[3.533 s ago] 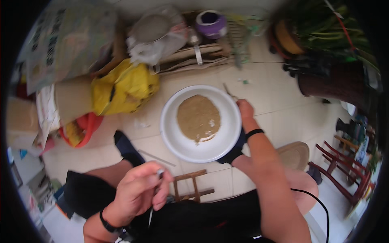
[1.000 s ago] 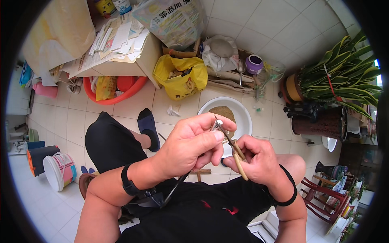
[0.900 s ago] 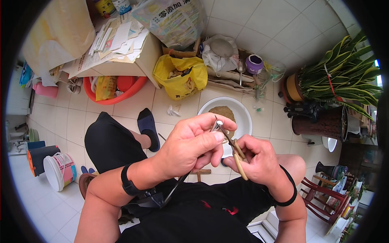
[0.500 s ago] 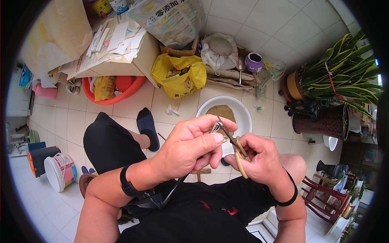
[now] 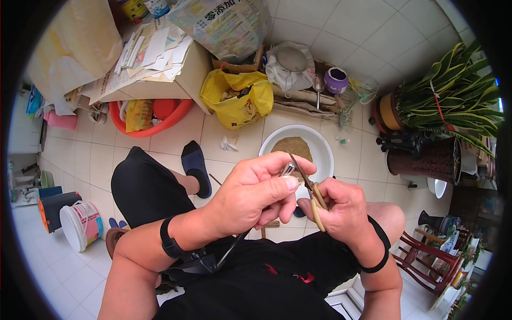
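Observation:
My left hand (image 5: 250,189) is closed in a pinch on a small shiny metal piece (image 5: 288,169), whose kind I cannot make out. In my right hand (image 5: 344,208) is a pair of scissors (image 5: 318,215) with tan handles; fingers and thumb are wrapped round them. Dark blades point up and left, next to the metal piece and the left fingertips. Whether the blades touch the piece is too small to tell. Beneath both hands, on the floor, stands a white basin (image 5: 327,146) with a brown mass (image 5: 293,148) in it, partly hidden by the fingers.
A yellow plastic bag (image 5: 242,109), an orange-red tub (image 5: 181,116) and a paper-covered cabinet (image 5: 186,72) stand beyond my left knee. A purple pot (image 5: 336,81) is by the wall. At right are a leafy potted plant (image 5: 442,106) and a wooden chair (image 5: 426,261); a white bucket (image 5: 77,229) stands left.
The scissors have turned slightly in my right hand, and a blade now shows more plainly beside the metal piece. My left hand keeps its pinch with little movement.

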Available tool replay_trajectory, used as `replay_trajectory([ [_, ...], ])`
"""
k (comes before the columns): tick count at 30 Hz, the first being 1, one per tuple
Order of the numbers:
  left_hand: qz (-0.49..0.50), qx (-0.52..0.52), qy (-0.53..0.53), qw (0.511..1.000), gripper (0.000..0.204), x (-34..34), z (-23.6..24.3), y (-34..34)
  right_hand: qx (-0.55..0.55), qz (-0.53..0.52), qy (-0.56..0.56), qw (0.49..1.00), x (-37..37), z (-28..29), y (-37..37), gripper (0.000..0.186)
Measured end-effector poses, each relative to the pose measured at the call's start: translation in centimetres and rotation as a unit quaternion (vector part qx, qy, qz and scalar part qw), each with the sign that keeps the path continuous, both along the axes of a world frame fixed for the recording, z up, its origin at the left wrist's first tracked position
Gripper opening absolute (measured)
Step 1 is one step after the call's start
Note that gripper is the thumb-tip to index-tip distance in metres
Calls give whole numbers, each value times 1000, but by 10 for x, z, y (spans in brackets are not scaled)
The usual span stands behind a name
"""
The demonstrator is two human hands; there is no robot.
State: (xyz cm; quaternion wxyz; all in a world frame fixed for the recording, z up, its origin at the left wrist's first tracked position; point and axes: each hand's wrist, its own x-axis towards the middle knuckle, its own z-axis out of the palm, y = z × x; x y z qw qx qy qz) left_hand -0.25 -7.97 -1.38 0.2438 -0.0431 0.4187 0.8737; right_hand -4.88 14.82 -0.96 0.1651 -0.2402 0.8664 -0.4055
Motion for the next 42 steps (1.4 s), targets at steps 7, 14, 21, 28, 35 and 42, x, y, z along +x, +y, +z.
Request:
replay_trajectory([
  [7,8,-9,0,1000,41,0,0,1,-15,-19,-16,1000,1,-3,1,33],
  [14,6,-4,0,1000,40,-2,-2,4,-45,-21,-49,998,1,-5,5,33],
  [21,-15,-10,-10,1000,40,0,-1,5,-39,11,-11,999,-3,0,2,31],
  [28,-33,-37,-9,999,43,0,1,5,18,27,27,999,-7,7,5,28],
  [35,-34,-47,-5,998,43,1,2,8,3,23,33,999,-7,10,3,25],
  [42,-36,-55,-10,998,43,1,3,8,19,21,67,997,-5,8,7,22],
])
